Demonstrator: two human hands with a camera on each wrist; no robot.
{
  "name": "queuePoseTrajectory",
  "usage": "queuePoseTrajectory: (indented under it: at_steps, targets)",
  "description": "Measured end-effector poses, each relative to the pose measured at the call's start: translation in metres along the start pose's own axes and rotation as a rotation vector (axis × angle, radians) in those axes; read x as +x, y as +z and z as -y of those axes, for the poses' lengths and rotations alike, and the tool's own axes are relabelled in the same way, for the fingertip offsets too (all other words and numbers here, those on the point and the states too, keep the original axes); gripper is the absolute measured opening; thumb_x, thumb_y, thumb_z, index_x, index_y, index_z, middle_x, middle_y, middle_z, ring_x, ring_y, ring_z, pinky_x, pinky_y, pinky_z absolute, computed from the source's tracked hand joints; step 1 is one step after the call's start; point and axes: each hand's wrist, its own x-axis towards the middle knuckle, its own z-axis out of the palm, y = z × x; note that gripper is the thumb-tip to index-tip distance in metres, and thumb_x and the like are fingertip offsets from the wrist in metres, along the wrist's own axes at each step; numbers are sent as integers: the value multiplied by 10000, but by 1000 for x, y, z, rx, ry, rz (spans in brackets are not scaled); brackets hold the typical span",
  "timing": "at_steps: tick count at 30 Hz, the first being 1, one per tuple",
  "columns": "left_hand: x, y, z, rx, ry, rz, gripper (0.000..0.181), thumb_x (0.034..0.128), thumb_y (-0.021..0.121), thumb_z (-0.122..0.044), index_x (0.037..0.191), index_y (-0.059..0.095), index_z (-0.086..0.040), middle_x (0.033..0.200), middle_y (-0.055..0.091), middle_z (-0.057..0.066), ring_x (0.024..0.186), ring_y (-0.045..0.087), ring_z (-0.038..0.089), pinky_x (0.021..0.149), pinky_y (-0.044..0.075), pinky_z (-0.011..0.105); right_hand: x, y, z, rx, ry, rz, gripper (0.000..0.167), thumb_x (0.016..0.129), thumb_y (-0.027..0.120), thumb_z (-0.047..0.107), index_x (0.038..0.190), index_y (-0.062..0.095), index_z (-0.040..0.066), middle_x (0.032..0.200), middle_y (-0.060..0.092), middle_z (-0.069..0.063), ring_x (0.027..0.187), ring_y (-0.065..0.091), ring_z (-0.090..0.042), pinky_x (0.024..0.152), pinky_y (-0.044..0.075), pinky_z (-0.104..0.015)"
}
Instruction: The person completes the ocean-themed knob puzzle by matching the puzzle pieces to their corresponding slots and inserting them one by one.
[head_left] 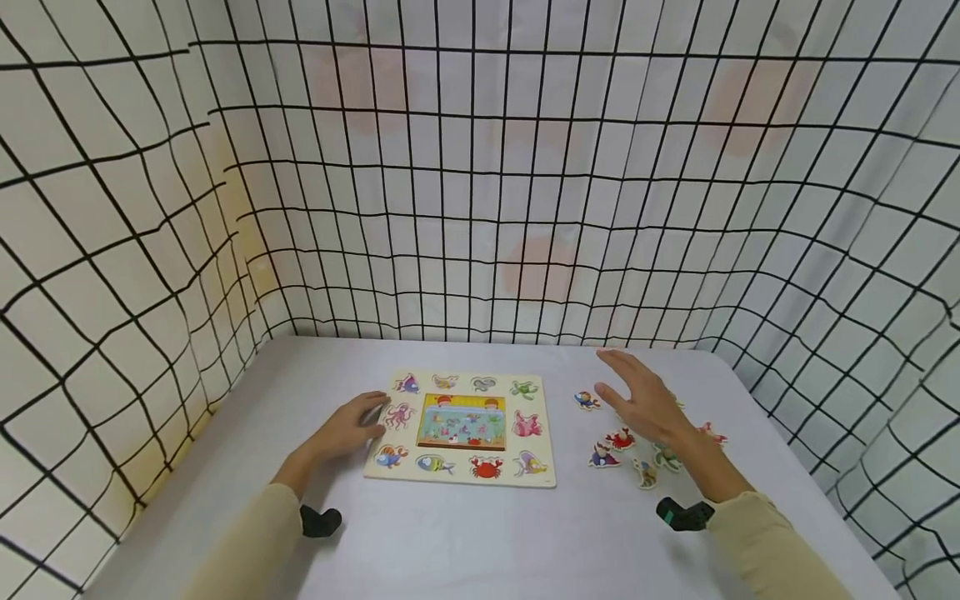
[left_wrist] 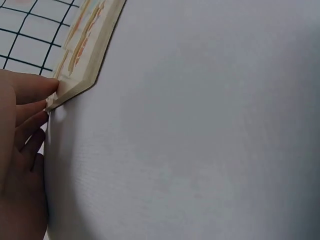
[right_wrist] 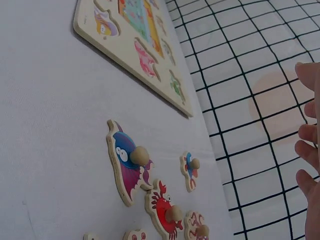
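Note:
A wooden puzzle board [head_left: 457, 471] with sea-animal recesses and a central aquarium picture lies flat on the table. My left hand [head_left: 347, 429] rests at its left edge, thumb and fingertips touching that side; in the left wrist view the thumb [left_wrist: 37, 89] meets the board's corner. My right hand [head_left: 647, 400] is raised over the loose pieces, fingers extended and holding nothing. Around it lie knobbed pieces: a red crab [head_left: 621, 439], a blue-purple fish [right_wrist: 131, 165], a small blue-and-orange piece [head_left: 587, 401] and several others, some partly hidden by the hand and forearm.
A white table [head_left: 465, 542] carries everything. White walls with a black grid netting [head_left: 480, 192] rise at the back and both sides. Black wrist devices [head_left: 321, 522] are worn below both hands. A pink piece [head_left: 712, 432] lies to the right of the forearm.

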Motion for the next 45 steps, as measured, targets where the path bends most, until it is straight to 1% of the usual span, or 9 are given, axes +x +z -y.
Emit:
queuePoseTrajectory:
  at_steps: [5, 12, 19, 24, 27, 30, 35, 41, 45]
  targets:
    - [-2, 1, 0, 38, 19, -4, 614, 945, 692, -171, 1484, 498, 50, 1572, 413, 245, 1469, 311, 489, 1195, 225, 640, -6, 5, -6, 61, 18, 25, 582, 1053, 592, 330, 1541, 453, 47, 1573, 404, -238, 1438, 359, -483, 1078, 360, -730]
    - [-5, 1, -5, 30, 15, -15, 602, 947, 701, -157, 1474, 506, 59, 1562, 424, 250, 1465, 320, 485, 1198, 228, 630, -17, 9, -12, 117, 28, 23, 518, 1051, 608, 265, 1495, 510, 17, 1516, 473, -250, 1405, 410, -481, 1096, 340, -726]
    - [-7, 3, -4, 35, 16, -22, 600, 955, 693, -161, 1483, 502, 50, 1567, 426, 237, 1469, 322, 476, 1197, 236, 632, -28, 22, -17, 152, 9, -14, 430, 1005, 675, 138, 1414, 599, 29, 1391, 594, -192, 1184, 616, -398, 931, 563, -586]
    - [-8, 3, -6, 19, 29, -27, 612, 952, 693, -174, 1483, 497, 57, 1567, 422, 243, 1467, 314, 488, 1198, 218, 641, -36, 31, -22, 162, 13, -20, 349, 972, 712, 78, 1309, 668, -3, 1254, 670, -144, 1075, 663, -310, 896, 595, -517]
    - [-9, 2, -5, 16, 29, -24, 618, 946, 697, -184, 1480, 500, 57, 1564, 422, 247, 1463, 312, 498, 1193, 215, 654, -42, 36, -22, 158, 12, 5, 296, 959, 724, 63, 1248, 705, 0, 1192, 697, -113, 1017, 678, -269, 875, 609, -473]
    - [-10, 2, -3, 18, 15, -18, 622, 946, 698, -194, 1486, 500, 44, 1573, 415, 238, 1470, 301, 495, 1193, 207, 659, -50, 40, -23, 162, 29, 50, 256, 947, 740, 63, 1201, 735, 30, 1136, 711, -68, 958, 672, -209, 833, 620, -380]
    - [-9, 2, -3, 8, -17, -8, 621, 955, 699, -197, 1503, 496, 14, 1590, 401, 220, 1485, 284, 480, 1196, 199, 657, -58, 45, -26, 162, 65, 131, 197, 937, 755, 69, 1131, 764, 99, 1030, 704, 67, 899, 634, -99, 807, 595, -263]
    - [-9, 3, -4, 30, -29, -10, 614, 958, 703, -195, 1505, 501, 0, 1593, 401, 212, 1485, 287, 474, 1193, 206, 660, -59, 47, -28, 101, 15, 188, 112, 913, 777, 86, 994, 764, 163, 893, 640, 152, 795, 580, -52, 711, 562, -260]
    - [-11, 2, -5, 34, -25, -15, 615, 956, 704, -195, 1502, 502, 3, 1590, 405, 211, 1483, 292, 473, 1192, 209, 661, -55, 47, -22, 47, 52, 221, 46, 912, 807, 172, 940, 778, 193, 851, 634, 177, 767, 559, -45, 685, 541, -258]
